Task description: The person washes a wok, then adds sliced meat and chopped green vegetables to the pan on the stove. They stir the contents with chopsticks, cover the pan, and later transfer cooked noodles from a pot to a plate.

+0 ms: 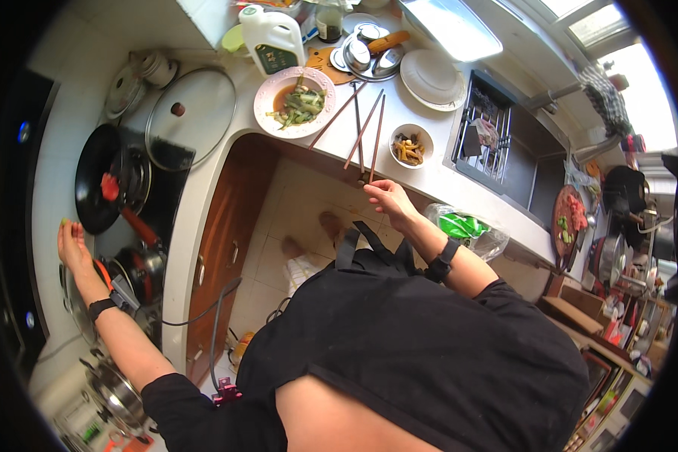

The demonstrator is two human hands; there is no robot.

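My left hand (73, 247) is raised beside the black wok (97, 198), fingers loosely bent. A tiny yellow-green spot shows at its fingertips; whether it is held is unclear. In the wok, on the cooktop (172, 181), lies a red lump (109, 186) of what looks like food. My right hand (392, 203) hovers at the counter's front edge, its fingers slightly curled with nothing visible in them. Just beyond its fingertips are the ends of several chopsticks (364, 130), which jut over that edge; contact cannot be told. Nearby stands a small white bowl (411, 145) of brownish food.
A pink-rimmed plate (265, 107) holds greens in sauce. Beside it are a glass lid (203, 121) and a white jug (274, 42). Farther right are stacked white plates (433, 79), the sink (537, 152) and a round board (568, 226) with cut food. A cable (212, 322) hangs near my left side.
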